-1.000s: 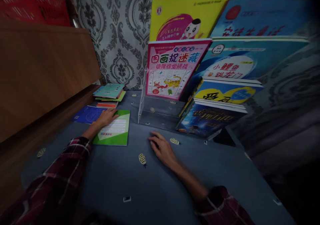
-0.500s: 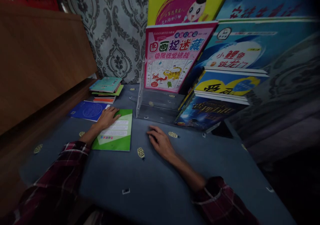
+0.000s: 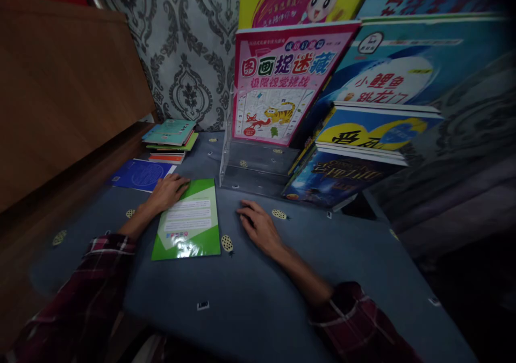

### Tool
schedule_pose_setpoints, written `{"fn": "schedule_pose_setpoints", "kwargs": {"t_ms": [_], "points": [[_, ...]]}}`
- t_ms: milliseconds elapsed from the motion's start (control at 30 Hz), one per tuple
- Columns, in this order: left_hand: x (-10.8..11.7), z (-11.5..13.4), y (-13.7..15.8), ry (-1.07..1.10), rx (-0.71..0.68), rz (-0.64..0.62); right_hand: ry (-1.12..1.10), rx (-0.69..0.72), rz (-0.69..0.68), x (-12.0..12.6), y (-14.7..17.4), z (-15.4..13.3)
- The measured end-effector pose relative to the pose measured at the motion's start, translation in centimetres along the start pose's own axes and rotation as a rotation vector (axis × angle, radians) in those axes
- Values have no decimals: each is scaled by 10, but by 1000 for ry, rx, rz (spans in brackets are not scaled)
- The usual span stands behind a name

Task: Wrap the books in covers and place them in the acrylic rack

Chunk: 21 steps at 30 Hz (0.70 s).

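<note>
A green book [image 3: 193,239] with white text boxes on its cover lies on the blue-grey tablecloth in front of me. My left hand [image 3: 168,192] rests at its upper left corner, fingers stretched out and overlapping the edge. Just beyond that hand is a flat blue book [image 3: 143,175], partly covered by it. To the right, my right hand [image 3: 258,227] lies on the cloth with loosely bent fingers apart and nothing in them. It is apart from the green book.
A stack of small books [image 3: 171,137] stands at the back left. Behind my hands, a clear acrylic rack [image 3: 258,183] holds a pink picture book [image 3: 278,84] and several others. A wooden panel [image 3: 68,94] borders the left side.
The green book has shifted right and nearer to me, and light now glints off its lower part. My left hand has moved slightly left, covering less of it. My right hand stays put.
</note>
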<state>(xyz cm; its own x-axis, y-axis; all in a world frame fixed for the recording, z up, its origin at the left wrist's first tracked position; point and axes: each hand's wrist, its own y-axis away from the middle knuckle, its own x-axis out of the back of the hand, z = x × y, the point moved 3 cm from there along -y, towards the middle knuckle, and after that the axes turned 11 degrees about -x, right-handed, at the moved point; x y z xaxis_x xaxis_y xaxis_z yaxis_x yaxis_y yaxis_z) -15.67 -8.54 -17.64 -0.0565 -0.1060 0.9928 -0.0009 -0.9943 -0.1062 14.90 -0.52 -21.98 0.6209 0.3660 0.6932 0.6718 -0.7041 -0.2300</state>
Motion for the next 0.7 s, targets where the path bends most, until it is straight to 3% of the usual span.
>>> {"fn": "schedule_pose_setpoints", "kwargs": {"t_ms": [467,700], "points": [[15,26,24,-121,29,-73,-82,-58,26,6,3,-4],[16,56,36,-185,20,-184,-4,-63,53,46,33,21]]}}
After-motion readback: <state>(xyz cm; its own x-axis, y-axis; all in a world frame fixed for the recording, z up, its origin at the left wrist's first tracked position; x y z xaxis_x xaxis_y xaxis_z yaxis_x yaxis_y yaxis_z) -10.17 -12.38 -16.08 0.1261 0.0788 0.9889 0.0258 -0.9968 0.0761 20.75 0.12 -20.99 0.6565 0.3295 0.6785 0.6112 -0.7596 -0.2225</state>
